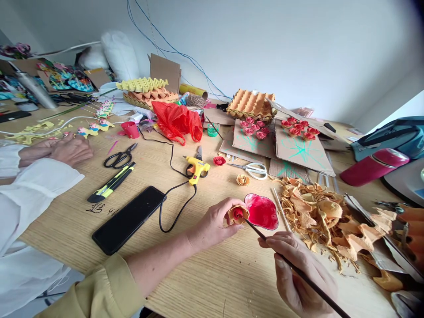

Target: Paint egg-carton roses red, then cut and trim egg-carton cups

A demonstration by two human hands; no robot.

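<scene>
Now left hand [213, 223] pinches the flower [237, 213], right hand [306, 259] holding a brush [311, 283] against it.

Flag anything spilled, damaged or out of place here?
Two things: torn carton scraps lie in a loose, ragged heap just beyond the right hand, and the yellow glue gun overlaps a pair of scissors, covering part of them.

Head view | from the wearer's head, forward and down over tabletop [185, 282] | close: left hand [215, 224], right hand [300, 269], lower half | far: wall [281, 48], top
</scene>
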